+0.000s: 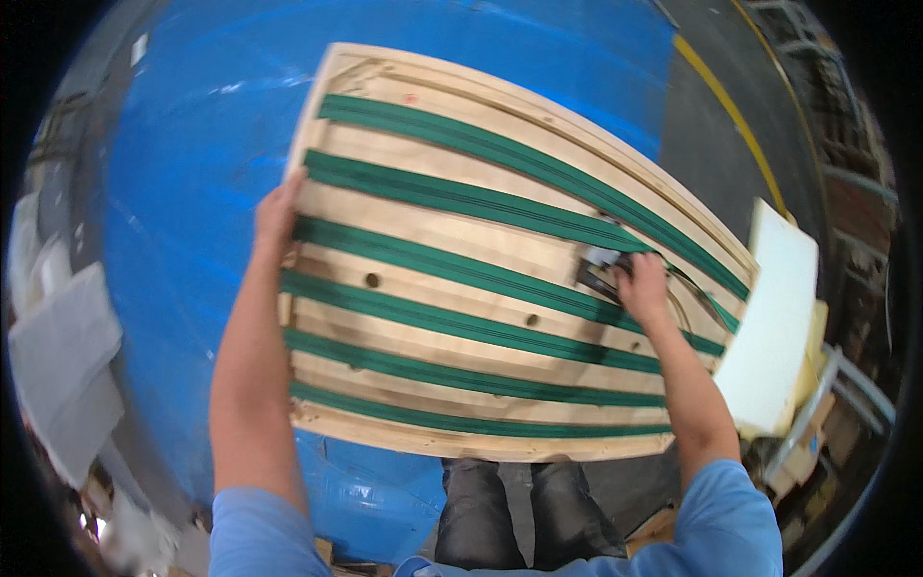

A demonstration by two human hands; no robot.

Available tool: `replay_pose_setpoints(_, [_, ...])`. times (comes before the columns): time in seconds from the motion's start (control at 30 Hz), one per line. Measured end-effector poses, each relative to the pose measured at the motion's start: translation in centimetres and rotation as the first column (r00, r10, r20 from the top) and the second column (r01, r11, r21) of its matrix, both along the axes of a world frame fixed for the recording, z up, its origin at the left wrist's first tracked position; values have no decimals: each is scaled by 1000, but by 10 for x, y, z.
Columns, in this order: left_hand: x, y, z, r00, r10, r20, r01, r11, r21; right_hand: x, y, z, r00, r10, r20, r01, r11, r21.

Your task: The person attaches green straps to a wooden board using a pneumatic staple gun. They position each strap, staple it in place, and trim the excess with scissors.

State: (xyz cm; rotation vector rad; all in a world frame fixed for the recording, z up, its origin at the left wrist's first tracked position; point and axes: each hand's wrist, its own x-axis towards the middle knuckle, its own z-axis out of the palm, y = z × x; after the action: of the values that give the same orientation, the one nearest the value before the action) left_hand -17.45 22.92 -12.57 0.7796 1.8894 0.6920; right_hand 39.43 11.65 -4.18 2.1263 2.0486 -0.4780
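A wooden frame (423,383) lies before me, crossed lengthwise by several green webbing straps (433,194). Its left edge is gripped by my left hand (278,213), fingers wrapped round the wood near the ends of the upper straps. Over the right half of the frame, my right hand (646,288) is closed on a staple gun (600,273), dark with a silvery part and blurred by motion. From the tool a thin hose (685,298) runs off over the straps at the right. Whether the tool touches a strap, I cannot tell.
Blue sheeting (192,192) covers the floor at the left and far side. A white foam block (777,317) stands against the frame's right end. Grey-white material (67,356) is heaped at the left. Metal racking (851,385) and a yellow floor line (731,111) are at the right.
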Motion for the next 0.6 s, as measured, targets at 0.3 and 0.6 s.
replay_pose_setpoints(0.3, [-5,-5,9,991,-60,-123,47,994,-103,-12,73,34,968,-151,-198,-9,773,-634])
replay_pose_setpoints(0.6, [7,2,32,963,-194,-185,132,945,-301,-75,22,107,829,-313,-464,-301,449,-841])
